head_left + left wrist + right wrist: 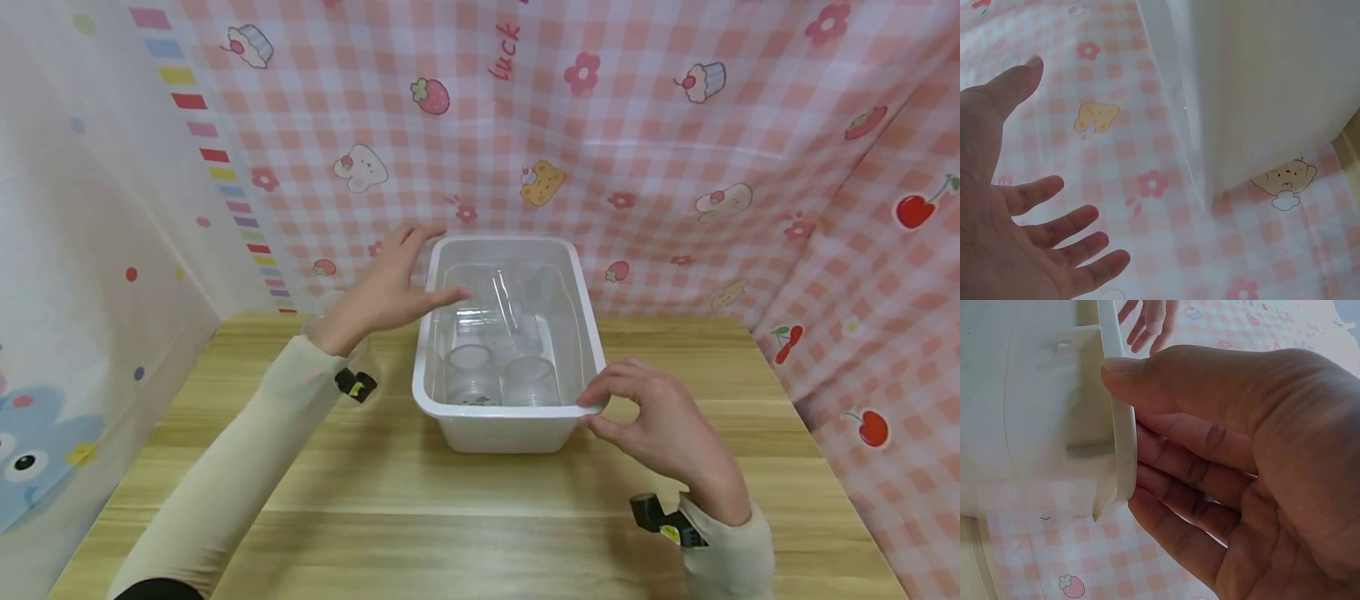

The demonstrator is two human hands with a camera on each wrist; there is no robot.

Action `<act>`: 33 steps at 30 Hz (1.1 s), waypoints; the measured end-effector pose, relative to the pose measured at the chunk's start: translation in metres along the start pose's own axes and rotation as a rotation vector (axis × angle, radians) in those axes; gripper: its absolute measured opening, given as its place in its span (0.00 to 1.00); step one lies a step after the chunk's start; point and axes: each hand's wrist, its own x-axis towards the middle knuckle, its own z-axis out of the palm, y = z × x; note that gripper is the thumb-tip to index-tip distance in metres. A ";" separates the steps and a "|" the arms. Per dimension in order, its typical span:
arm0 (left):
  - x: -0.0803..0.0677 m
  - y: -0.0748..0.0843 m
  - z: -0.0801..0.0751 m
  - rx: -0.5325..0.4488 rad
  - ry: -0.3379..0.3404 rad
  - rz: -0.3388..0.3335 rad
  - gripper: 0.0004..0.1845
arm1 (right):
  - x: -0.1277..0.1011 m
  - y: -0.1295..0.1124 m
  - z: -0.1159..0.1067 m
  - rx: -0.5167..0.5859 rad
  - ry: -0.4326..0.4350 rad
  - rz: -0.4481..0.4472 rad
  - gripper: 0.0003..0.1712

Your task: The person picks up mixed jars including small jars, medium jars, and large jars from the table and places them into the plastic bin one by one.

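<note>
A white plastic bin (510, 412) stands on the wooden table (465, 517). Inside it two clear cups (471, 375) (530, 379) stand upright at the near end, and another clear cup (510, 300) lies behind them. My right hand (600, 408) pinches the bin's near right corner, thumb on top of the rim (1124, 450) and fingers (1179, 487) under it. My left hand (408, 279) is open with spread fingers beside the bin's left rim. In the left wrist view the left hand (1041, 231) shows no contact with the bin wall (1272, 81).
Pink checked cloth (645, 167) hangs close behind the bin and along the right side. A white patterned sheet (90, 250) closes the left side. Bare table lies in front of the bin and to both sides of it.
</note>
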 end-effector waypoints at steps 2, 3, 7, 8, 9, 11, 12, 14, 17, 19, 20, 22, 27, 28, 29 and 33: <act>-0.004 -0.003 0.000 -0.027 0.034 -0.004 0.51 | 0.000 0.000 0.001 0.000 0.006 -0.008 0.11; -0.006 -0.005 -0.001 -0.037 0.051 -0.010 0.51 | 0.000 0.000 0.001 0.001 0.009 -0.013 0.11; -0.014 -0.013 -0.003 -0.065 0.136 -0.038 0.51 | 0.000 0.000 0.002 0.008 0.020 -0.025 0.11; -0.017 -0.016 -0.003 -0.074 0.158 -0.052 0.51 | 0.001 0.000 0.002 0.010 0.023 -0.029 0.11; -0.019 -0.018 -0.004 -0.085 0.183 -0.065 0.51 | 0.001 0.000 0.002 0.010 0.025 -0.031 0.12; -0.024 -0.024 -0.005 -0.106 0.236 -0.079 0.51 | 0.001 0.000 0.002 0.010 0.029 -0.035 0.12; -0.027 -0.027 -0.006 -0.121 0.259 -0.086 0.50 | 0.001 0.000 0.002 0.010 0.031 -0.036 0.12; -0.032 -0.033 -0.007 -0.151 0.310 -0.093 0.50 | 0.000 0.000 0.002 0.009 0.033 -0.037 0.12; -0.040 -0.042 -0.008 -0.176 0.363 -0.114 0.50 | 0.000 -0.001 0.001 0.008 0.030 -0.033 0.12; -0.045 -0.048 -0.009 -0.193 0.389 -0.140 0.50 | 0.000 -0.001 0.001 0.010 0.027 -0.030 0.12; -0.048 -0.050 -0.009 -0.206 0.397 -0.153 0.50 | 0.000 -0.001 0.001 0.009 0.025 -0.028 0.12; -0.052 -0.054 -0.009 -0.223 0.415 -0.176 0.51 | 0.000 -0.001 0.001 0.009 0.022 -0.023 0.11; -0.062 -0.063 -0.007 -0.242 0.452 -0.201 0.51 | 0.000 0.000 0.002 0.007 0.018 -0.015 0.11; -0.064 -0.066 -0.006 -0.239 0.459 -0.206 0.51 | 0.000 0.000 0.001 0.009 0.018 -0.015 0.11; -0.066 -0.068 -0.004 -0.238 0.462 -0.213 0.51 | 0.000 0.000 0.002 0.007 0.018 -0.015 0.11; -0.074 -0.080 0.005 -0.239 0.491 -0.227 0.44 | 0.000 0.000 0.002 0.008 0.021 -0.019 0.11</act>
